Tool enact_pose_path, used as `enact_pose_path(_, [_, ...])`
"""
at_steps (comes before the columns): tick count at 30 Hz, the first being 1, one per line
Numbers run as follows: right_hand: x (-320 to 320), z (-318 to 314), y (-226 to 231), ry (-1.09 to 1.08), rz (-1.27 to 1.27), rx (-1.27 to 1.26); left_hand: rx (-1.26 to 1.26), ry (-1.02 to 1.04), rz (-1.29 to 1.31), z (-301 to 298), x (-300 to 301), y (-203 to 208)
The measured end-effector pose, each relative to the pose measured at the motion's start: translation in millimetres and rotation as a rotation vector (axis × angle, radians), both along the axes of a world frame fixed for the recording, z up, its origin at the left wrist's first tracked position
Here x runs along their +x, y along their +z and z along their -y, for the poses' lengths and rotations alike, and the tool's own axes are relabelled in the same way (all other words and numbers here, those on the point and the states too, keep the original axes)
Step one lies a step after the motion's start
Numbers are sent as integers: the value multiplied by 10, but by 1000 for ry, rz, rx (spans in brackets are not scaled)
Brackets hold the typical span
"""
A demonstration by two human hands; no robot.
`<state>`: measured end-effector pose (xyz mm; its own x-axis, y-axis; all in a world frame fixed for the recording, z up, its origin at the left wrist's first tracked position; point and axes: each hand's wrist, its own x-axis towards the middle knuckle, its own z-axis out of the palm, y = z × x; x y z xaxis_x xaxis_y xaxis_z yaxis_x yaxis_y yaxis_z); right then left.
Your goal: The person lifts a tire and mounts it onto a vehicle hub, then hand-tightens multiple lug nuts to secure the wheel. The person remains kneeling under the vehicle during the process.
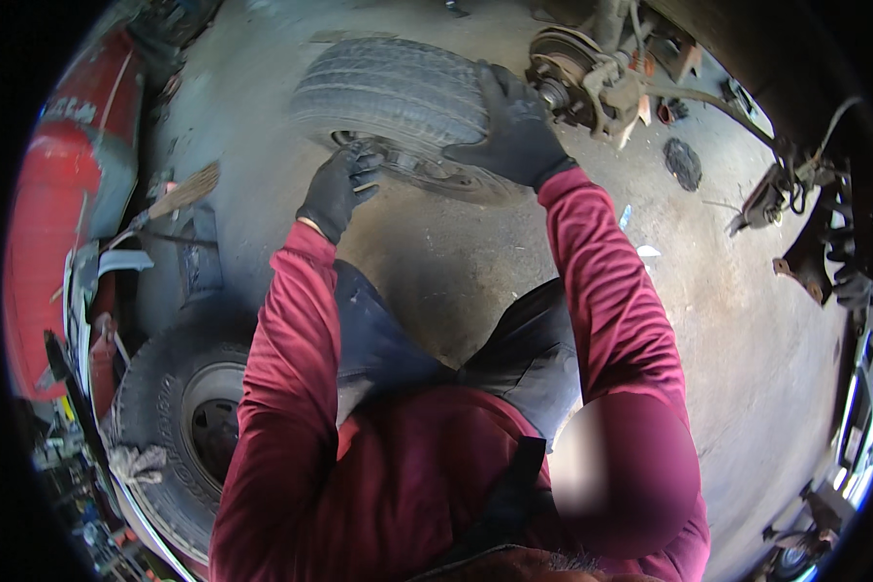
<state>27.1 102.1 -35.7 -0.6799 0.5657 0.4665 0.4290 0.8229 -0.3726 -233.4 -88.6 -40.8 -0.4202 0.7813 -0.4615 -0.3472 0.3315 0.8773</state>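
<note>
A wheel with a worn black tyre [393, 82] stands in front of me on the concrete floor, its tread uppermost and its rim partly showing on the near side. My right hand [514, 131], in a dark glove, grips the tyre's right end, thumb on the near sidewall and fingers spread over the tread. In a matching glove, my left hand [342, 184] is at the near left side of the rim with its fingers curled closed. What those fingers hold, if anything, is hidden.
A brake disc and hub [558, 82] with suspension parts are just right of the wheel. Another wheel [170, 427] lies at my lower left, near a broom [184, 194] and a red car panel [63, 213]. A black crumpled object [682, 163] lies on the floor.
</note>
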Motion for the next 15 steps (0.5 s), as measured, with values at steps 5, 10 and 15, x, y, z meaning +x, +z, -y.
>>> enact_pose_path(5, [4, -118, 9, 7, 15, -43, -130, 165, -17, -98, -764, -126])
enact_pose_path(10, [-100, -194, 80, 12, 38, -88, -431, 109, -260, -699, -1103, -477])
enact_pose_path(15, [-137, -211, 214, 20, 76, -115, -389, 335, -116, -830, -642, -1372])
